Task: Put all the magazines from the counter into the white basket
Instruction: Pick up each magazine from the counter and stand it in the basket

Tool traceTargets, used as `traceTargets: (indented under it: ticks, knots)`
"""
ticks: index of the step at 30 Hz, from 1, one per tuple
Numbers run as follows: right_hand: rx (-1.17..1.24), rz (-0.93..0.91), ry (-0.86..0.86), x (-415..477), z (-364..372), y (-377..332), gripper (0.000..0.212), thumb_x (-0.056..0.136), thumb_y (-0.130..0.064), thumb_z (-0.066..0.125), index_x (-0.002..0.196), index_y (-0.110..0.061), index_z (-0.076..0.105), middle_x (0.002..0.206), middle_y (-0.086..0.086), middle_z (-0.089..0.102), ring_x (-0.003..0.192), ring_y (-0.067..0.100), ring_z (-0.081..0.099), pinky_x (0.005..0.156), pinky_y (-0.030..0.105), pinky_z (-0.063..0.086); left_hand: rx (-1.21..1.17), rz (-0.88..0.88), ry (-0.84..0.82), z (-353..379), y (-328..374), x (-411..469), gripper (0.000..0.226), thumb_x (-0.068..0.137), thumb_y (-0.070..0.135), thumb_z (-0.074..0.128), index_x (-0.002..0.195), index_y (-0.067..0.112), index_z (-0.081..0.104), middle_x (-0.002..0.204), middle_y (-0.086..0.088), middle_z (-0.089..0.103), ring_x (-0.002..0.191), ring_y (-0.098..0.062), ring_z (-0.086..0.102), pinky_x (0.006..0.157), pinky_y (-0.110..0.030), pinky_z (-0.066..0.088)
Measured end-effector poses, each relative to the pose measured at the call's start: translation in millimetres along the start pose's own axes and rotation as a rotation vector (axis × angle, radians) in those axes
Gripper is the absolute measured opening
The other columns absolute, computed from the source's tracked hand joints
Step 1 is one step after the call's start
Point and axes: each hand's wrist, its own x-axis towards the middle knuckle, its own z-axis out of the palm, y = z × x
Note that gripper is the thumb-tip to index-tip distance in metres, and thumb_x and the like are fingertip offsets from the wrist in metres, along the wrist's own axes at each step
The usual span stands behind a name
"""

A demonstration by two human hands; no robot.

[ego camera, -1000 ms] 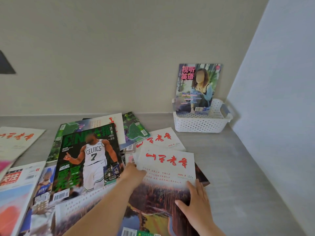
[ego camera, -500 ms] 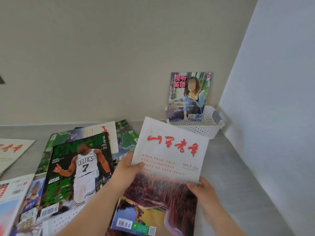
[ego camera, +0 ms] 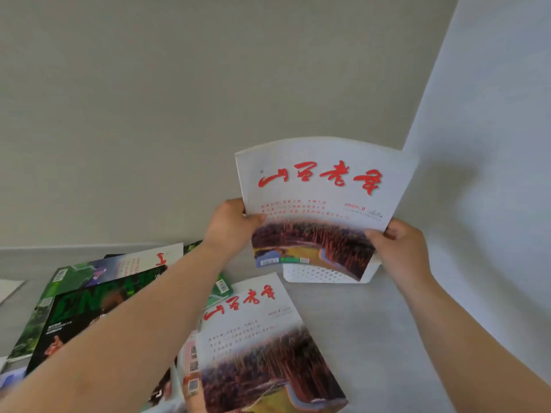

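Note:
Both hands hold one white magazine with red calligraphy (ego camera: 320, 198) upright and bowed, directly over the white basket (ego camera: 322, 275). My left hand (ego camera: 231, 226) grips its left edge and my right hand (ego camera: 398, 244) grips its right edge. The magazine's lower edge hides most of the basket and whatever stands inside it. A matching white-and-red magazine (ego camera: 262, 344) lies flat on the grey counter (ego camera: 384, 338) in front. A green basketball magazine (ego camera: 98, 311) and other overlapping magazines (ego camera: 98, 269) lie at the left, partly under my left forearm.
The basket sits in the back right corner where the beige back wall (ego camera: 179, 114) meets a white side wall (ego camera: 492, 174). A corner of another magazine (ego camera: 9, 289) shows at the far left edge.
The magazine went from lying on the pile, to lifted in both hands, to upright above the basket. The view tilted upward; the magazine that stood in the basket is now hidden.

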Motion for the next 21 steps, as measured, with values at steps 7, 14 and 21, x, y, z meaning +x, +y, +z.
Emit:
traceTargets:
  ticks: [7,14,21]
  knots:
    - [-0.080,-0.058,0.069,81.4,4.5,14.2,0.015,0.081,-0.009,0.057,0.087,0.002,0.065,0.093,0.025,0.069,0.089,0.039,0.062,0.080,0.048,0.049,0.030,0.000,-0.022,44.2,14.8,73.6,0.027,0.081,0.009,0.060,0.107,0.002,0.063,0.110,-0.016,0.067,0.085,-0.029,0.061,0.075,-0.032,0.050]
    - [-0.006,0.008,0.106,130.5,10.7,51.1,0.014,0.082,-0.008,0.056,0.091,-0.004,0.067,0.087,0.007,0.067,0.076,0.022,0.060,0.077,0.037,0.049,-0.009,0.016,0.001,86.5,23.8,123.4,0.019,0.082,0.012,0.061,0.098,0.004,0.066,0.105,-0.013,0.069,0.081,-0.022,0.060,0.082,-0.037,0.055]
    - [0.032,0.075,0.048,150.3,21.5,80.8,0.014,0.080,-0.007,0.058,0.090,-0.005,0.068,0.077,0.000,0.061,0.075,0.017,0.058,0.078,0.038,0.049,-0.002,-0.027,-0.009,113.4,4.0,144.2,0.022,0.081,0.011,0.061,0.102,0.005,0.066,0.107,-0.012,0.069,0.080,-0.021,0.060,0.079,-0.033,0.053]
